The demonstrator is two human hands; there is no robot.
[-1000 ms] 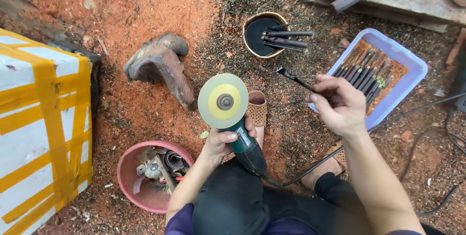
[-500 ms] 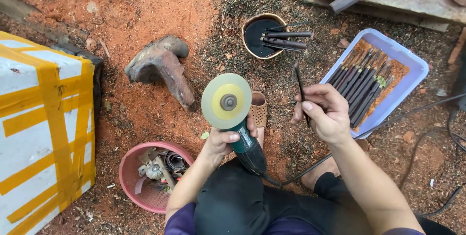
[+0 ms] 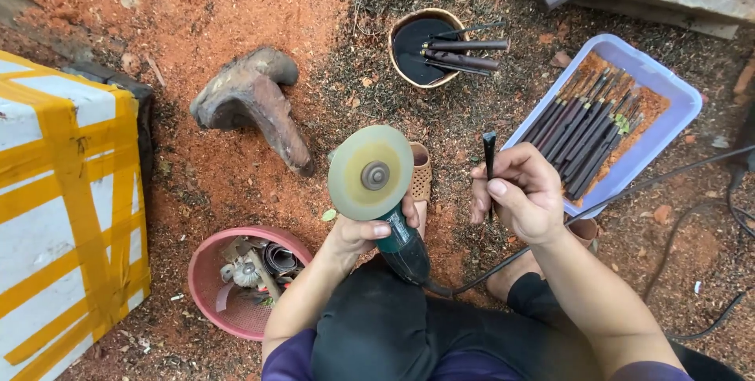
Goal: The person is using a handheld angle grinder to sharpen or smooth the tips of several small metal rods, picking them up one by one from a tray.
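My left hand (image 3: 363, 231) grips the green body of an angle grinder (image 3: 401, 243), whose round yellowish disc (image 3: 371, 173) faces up toward me. My right hand (image 3: 523, 192) holds a thin dark wooden stick (image 3: 489, 157) upright, its flat tip poking above my fingers, a little to the right of the disc and apart from it. Just right of that hand lies a pale purple tray (image 3: 668, 90) filled with several similar dark sticks (image 3: 582, 129) and red dust.
A round bowl (image 3: 405, 31) with dark sticks across it sits further away. A twisted wood chunk (image 3: 252, 102) lies on red sawdust. A pink basket (image 3: 208, 283) of bits is by my left knee. A white and yellow box (image 3: 63, 208) stands left. Cables (image 3: 668, 173) run right.
My right hand has drawn back from the tray toward the grinder and turned the dark stick from slanting to upright. The grinder has stayed nearly in place.
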